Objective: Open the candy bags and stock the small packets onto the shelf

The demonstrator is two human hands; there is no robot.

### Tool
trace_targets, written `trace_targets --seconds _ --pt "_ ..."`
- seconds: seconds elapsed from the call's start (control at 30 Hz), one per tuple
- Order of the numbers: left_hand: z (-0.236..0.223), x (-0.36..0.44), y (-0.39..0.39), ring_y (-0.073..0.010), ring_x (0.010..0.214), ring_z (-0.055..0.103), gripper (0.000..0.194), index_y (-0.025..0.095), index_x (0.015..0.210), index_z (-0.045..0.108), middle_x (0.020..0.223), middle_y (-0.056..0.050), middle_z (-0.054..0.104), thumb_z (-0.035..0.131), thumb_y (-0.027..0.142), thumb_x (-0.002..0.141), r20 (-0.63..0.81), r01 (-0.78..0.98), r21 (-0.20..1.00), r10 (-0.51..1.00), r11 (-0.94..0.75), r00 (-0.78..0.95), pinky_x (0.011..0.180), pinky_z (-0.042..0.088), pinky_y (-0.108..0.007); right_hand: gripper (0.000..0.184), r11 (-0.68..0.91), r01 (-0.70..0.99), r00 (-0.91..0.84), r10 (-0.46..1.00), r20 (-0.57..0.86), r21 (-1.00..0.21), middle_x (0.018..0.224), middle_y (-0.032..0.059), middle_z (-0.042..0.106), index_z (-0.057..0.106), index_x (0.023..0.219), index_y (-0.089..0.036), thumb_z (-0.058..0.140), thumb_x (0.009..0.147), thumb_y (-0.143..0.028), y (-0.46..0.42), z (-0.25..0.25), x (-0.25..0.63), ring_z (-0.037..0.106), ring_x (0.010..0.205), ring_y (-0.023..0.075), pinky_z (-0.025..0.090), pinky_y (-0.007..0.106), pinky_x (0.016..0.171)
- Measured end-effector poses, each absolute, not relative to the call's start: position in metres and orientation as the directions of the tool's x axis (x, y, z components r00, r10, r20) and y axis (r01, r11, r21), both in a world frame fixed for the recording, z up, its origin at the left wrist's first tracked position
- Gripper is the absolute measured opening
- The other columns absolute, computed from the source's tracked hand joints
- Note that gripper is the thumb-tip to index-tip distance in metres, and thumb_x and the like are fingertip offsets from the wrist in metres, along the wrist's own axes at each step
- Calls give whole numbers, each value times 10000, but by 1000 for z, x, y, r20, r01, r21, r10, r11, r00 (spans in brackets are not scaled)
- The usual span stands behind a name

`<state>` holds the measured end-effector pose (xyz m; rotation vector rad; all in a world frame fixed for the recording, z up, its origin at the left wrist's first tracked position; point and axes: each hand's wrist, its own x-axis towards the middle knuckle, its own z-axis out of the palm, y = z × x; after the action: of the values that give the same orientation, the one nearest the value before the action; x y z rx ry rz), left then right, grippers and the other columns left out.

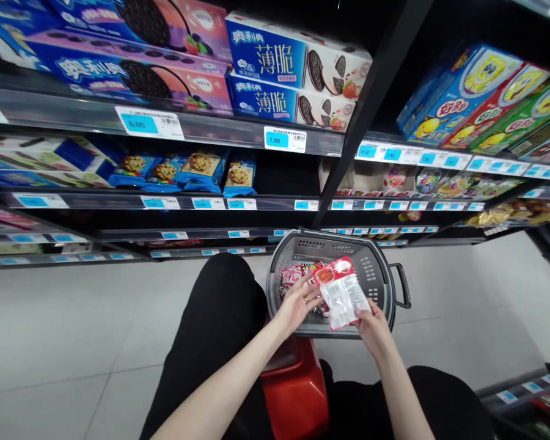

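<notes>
Holding red-and-silver packet (343, 293) above gray basket (369, 269) with small packets (293, 275) inside.
Pinching lower right corner with right hand (374, 325); holding left hand (296, 307) loosely spread by left edge; can't tell if touching.

Shop interior: black shelving (201, 129), pale tiled floor (50, 324).
Shelving divided into bays by a black upright (379, 79); blue-and-white price tags (285, 140) along the edges. Floor light grey, joints (99, 403) visible, well lit; shelf recesses (284, 174) in shadow. Second unit (520, 390) at lower right.
</notes>
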<state>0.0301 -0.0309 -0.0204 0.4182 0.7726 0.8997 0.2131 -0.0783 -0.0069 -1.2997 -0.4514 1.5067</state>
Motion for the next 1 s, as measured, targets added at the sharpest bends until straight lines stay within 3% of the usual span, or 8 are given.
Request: trace_targets --seconds 0.13,0.27,0.43,0.6,0.67,0.83,0.93,1.0 --pt "-17 29 -31 -191 862 579 716 197 1221 443 1113 -109 564 705 200 555 -376 -495 628 792 600 482 687 475 -287 391 -412 -485 23 876 -482 -771 902 41 688 611 919 -207 750 553 -185 -86 -7 174 639 813 211 504 359 730" --pt "-18 26 -28 -156 806 575 723 164 1144 521 1002 -74 606 734 68 459 -364 -464 715 844 524 393 694 443 -242 367 -543 -370 -136 834 -534 -754 795 61 685 599 922 -176 712 629 -366 -84 -9 185 649 670 205 505 309 566" --pt "-8 17 -25 -159 784 570 701 166 1089 570 932 -54 624 747 52 420 -336 -314 748 741 585 581 677 428 -235 506 -448 -333 57 869 -492 -830 874 25 675 463 1160 -296 608 710 -475 -74 9 242 651 732 196 506 340 647" --pt "-2 15 -31 -174 785 584 733 188 1144 531 913 -56 631 757 113 450 -261 -165 786 562 596 785 688 436 -266 617 -491 -172 -162 869 -467 -854 933 67 672 414 1246 -258 662 692 -368 -76 24 249 640 807 226 496 360 706" --pt "-6 18 -32 -201 882 581 805 218 1191 476 1020 -82 608 763 113 447 -253 -226 774 616 592 746 754 437 -298 607 -454 -113 -165 886 -434 -884 999 76 656 483 1187 -245 721 631 -297 -77 19 245 628 847 232 491 365 737" --pt "-12 25 -30 -208 975 562 950 274 1317 287 1147 -100 554 757 132 504 -234 -436 775 850 456 472 828 432 -321 345 -257 -11 230 940 -252 -966 943 78 680 668 905 -193 744 583 -294 -75 -5 238 614 862 228 484 352 762" --pt "-12 25 -28 -225 987 560 1002 248 1354 228 1173 -121 547 760 154 511 -195 -452 802 886 391 421 839 437 -341 389 -280 14 216 938 -271 -960 977 79 679 671 957 -199 745 583 -277 -74 -5 238 611 888 230 487 350 772" --pt "-12 24 -27 -237 1027 539 921 200 1320 333 1191 -129 541 762 166 506 -189 -407 842 900 354 393 880 416 -353 437 -305 -15 167 938 -304 -952 986 69 679 648 1016 -214 741 593 -270 -75 0 239 621 853 215 500 335 740"
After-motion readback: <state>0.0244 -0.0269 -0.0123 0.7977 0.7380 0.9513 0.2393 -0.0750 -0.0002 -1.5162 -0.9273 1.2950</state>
